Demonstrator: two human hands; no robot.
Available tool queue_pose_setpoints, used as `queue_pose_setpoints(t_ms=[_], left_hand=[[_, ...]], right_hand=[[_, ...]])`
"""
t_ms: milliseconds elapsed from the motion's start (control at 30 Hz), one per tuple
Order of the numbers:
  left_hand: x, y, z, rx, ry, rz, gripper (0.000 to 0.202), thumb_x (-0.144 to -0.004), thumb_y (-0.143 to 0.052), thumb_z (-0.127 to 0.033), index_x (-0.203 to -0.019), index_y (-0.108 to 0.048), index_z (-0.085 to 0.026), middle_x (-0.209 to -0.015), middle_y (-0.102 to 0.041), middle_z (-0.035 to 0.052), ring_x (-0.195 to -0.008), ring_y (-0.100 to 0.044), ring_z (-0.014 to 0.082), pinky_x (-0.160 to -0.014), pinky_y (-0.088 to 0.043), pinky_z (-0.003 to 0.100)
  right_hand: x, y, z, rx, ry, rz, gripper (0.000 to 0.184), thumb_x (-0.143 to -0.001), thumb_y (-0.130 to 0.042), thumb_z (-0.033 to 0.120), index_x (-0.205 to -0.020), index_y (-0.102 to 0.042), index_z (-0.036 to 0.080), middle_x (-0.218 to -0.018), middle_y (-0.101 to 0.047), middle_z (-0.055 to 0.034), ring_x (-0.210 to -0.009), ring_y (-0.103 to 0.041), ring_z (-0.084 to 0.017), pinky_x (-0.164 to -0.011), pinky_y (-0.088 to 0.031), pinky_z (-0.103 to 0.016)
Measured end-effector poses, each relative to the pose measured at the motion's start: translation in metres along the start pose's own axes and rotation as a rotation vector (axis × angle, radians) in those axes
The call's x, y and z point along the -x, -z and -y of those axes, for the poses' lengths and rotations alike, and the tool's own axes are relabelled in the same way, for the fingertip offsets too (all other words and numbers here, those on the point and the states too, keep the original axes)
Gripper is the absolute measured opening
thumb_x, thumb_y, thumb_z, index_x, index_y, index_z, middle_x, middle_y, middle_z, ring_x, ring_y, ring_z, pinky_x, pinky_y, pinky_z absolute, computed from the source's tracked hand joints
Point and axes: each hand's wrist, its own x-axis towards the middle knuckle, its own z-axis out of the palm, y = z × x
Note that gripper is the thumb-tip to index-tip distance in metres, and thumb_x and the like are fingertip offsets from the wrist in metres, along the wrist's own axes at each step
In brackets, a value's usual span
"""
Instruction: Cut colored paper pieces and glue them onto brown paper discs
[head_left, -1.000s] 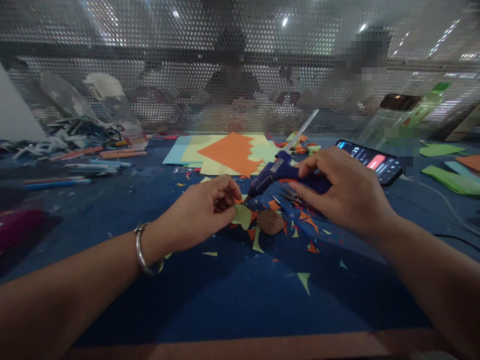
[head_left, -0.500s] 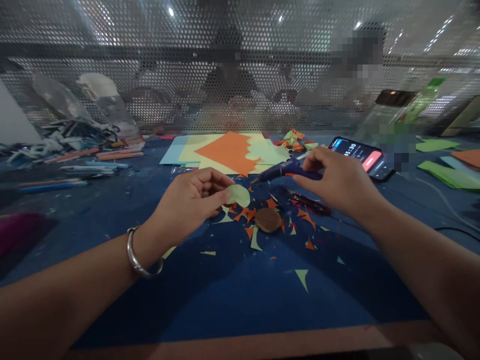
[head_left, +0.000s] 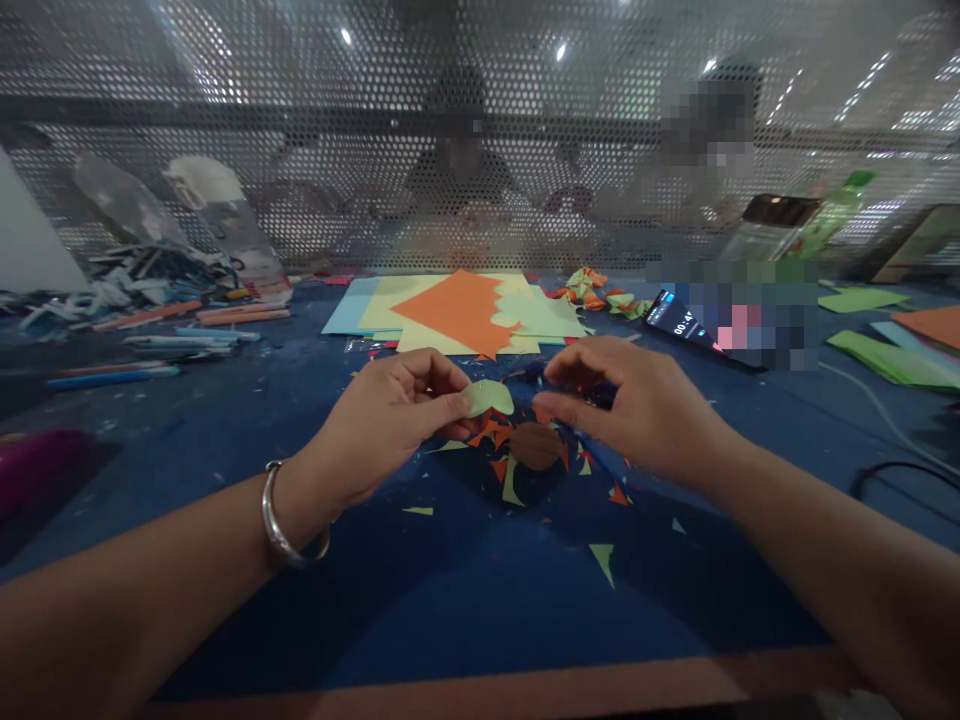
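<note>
My left hand (head_left: pixel 390 420) pinches a small pale green paper cut-out (head_left: pixel 489 397) between thumb and fingertips, held just above the blue table. My right hand (head_left: pixel 630 405) hovers close to its right, fingers loosely curved and apart, thumb and forefinger pointing at the cut-out. The dark blue glue gun (head_left: pixel 531 371) lies on the table under that hand, mostly hidden, only its nozzle end showing. A brown rounded paper piece (head_left: pixel 535 445) lies below both hands among orange and green scraps (head_left: pixel 501 470).
Orange, yellow and light blue paper sheets (head_left: pixel 457 305) lie behind the hands. A phone (head_left: pixel 679 322) lies at the right, green sheets (head_left: pixel 892 355) and a cable (head_left: pixel 892 465) further right. Pens and clutter (head_left: pixel 180 335) fill the left. A perforated screen (head_left: pixel 480 140) closes the back; people sit behind it.
My right hand laid the glue gun down flat and moved left over it towards the cut-out. My left hand lifted the green cut-out slightly and turned it to the right.
</note>
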Motion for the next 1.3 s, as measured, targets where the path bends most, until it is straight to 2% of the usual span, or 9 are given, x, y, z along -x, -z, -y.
queue_pose_setpoints(t_ms=[100, 200, 300, 567, 700, 833, 1000, 1167, 1300], left_hand=[[0.0, -0.001, 0.001, 0.011, -0.005, 0.027, 0.016, -0.076, -0.079, -0.021, -0.077, -0.065, -0.015, -0.068, -0.068, -0.0022, -0.062, -0.068, 0.0104, -0.06, -0.056, 0.021], [0.001, -0.002, 0.003, 0.035, 0.019, 0.041, 0.017, -0.074, -0.08, -0.021, -0.078, -0.064, -0.015, -0.068, -0.068, -0.0033, -0.062, -0.068, 0.0098, -0.061, -0.057, 0.021], [0.003, -0.004, 0.003, 0.018, 0.039, 0.054, 0.013, -0.076, -0.078, -0.019, -0.077, -0.066, -0.015, -0.068, -0.068, -0.0024, -0.064, -0.069, 0.0102, -0.062, -0.057, 0.02], [0.007, -0.006, 0.002, 0.133, 0.083, 0.069, 0.012, -0.078, -0.076, -0.025, -0.075, -0.069, -0.016, -0.077, -0.072, 0.0013, -0.073, -0.072, 0.0141, -0.072, -0.06, 0.027], [0.01, -0.005, 0.004, 0.099, 0.046, 0.12, 0.01, -0.077, -0.078, -0.024, -0.077, -0.071, -0.016, -0.079, -0.071, 0.0009, -0.075, -0.068, 0.0129, -0.075, -0.057, 0.026], [0.01, -0.006, 0.007, 0.09, 0.017, 0.14, 0.015, -0.076, -0.081, -0.02, -0.079, -0.066, -0.017, -0.075, -0.068, -0.0032, -0.073, -0.065, 0.0092, -0.072, -0.053, 0.022], [0.009, -0.01, 0.007, 0.166, 0.06, 0.139, 0.025, -0.076, -0.081, -0.017, -0.079, -0.056, -0.018, -0.072, -0.065, -0.0066, -0.069, -0.063, 0.0072, -0.067, -0.052, 0.02], [0.008, -0.01, 0.006, 0.151, 0.038, 0.127, 0.026, -0.077, -0.08, -0.015, -0.079, -0.054, -0.018, -0.072, -0.064, -0.0071, -0.067, -0.062, 0.0067, -0.065, -0.052, 0.019], [0.008, -0.009, 0.006, 0.115, -0.016, 0.095, 0.027, -0.077, -0.08, -0.016, -0.079, -0.053, -0.018, -0.074, -0.065, -0.0063, -0.068, -0.063, 0.0072, -0.065, -0.052, 0.02]], right_hand=[[0.004, -0.005, 0.018, -0.106, 0.031, 0.086, 0.021, -0.089, -0.071, 0.038, -0.096, -0.069, 0.018, -0.091, -0.072, -0.0043, -0.081, -0.065, -0.018, -0.073, -0.048, -0.031], [0.005, -0.01, 0.022, -0.138, 0.038, 0.106, 0.015, -0.089, -0.071, 0.032, -0.093, -0.07, 0.018, -0.086, -0.071, -0.0026, -0.078, -0.064, -0.017, -0.072, -0.047, -0.03], [0.007, -0.012, 0.021, -0.157, 0.058, 0.1, 0.009, -0.092, -0.068, 0.026, -0.088, -0.072, 0.019, -0.08, -0.071, -0.0011, -0.073, -0.063, -0.015, -0.071, -0.046, -0.029], [0.009, -0.01, 0.023, -0.178, 0.094, 0.046, 0.017, -0.095, -0.063, 0.024, -0.08, -0.071, 0.02, -0.073, -0.071, 0.0001, -0.067, -0.062, -0.013, -0.069, -0.045, -0.027], [0.009, -0.01, 0.023, -0.187, 0.108, 0.006, 0.017, -0.093, -0.063, 0.021, -0.077, -0.069, 0.02, -0.073, -0.07, 0.0008, -0.066, -0.062, -0.012, -0.067, -0.046, -0.025], [0.009, -0.011, 0.024, -0.21, 0.111, 0.003, 0.016, -0.093, -0.062, 0.021, -0.079, -0.069, 0.019, -0.073, -0.069, 0.001, -0.066, -0.061, -0.012, -0.066, -0.046, -0.024], [0.009, -0.011, 0.028, -0.265, 0.1, 0.04, 0.016, -0.093, -0.062, 0.02, -0.079, -0.069, 0.018, -0.072, -0.068, 0.0008, -0.065, -0.06, -0.011, -0.065, -0.046, -0.024], [0.01, -0.01, 0.029, -0.323, 0.074, 0.077, 0.018, -0.096, -0.059, 0.021, -0.082, -0.069, 0.017, -0.074, -0.067, 0.0005, -0.068, -0.06, -0.011, -0.066, -0.046, -0.023], [0.01, -0.012, 0.029, -0.386, 0.035, 0.102, 0.025, -0.1, -0.056, 0.03, -0.084, -0.069, 0.017, -0.072, -0.065, 0.0014, -0.064, -0.058, -0.01, -0.061, -0.045, -0.022]])
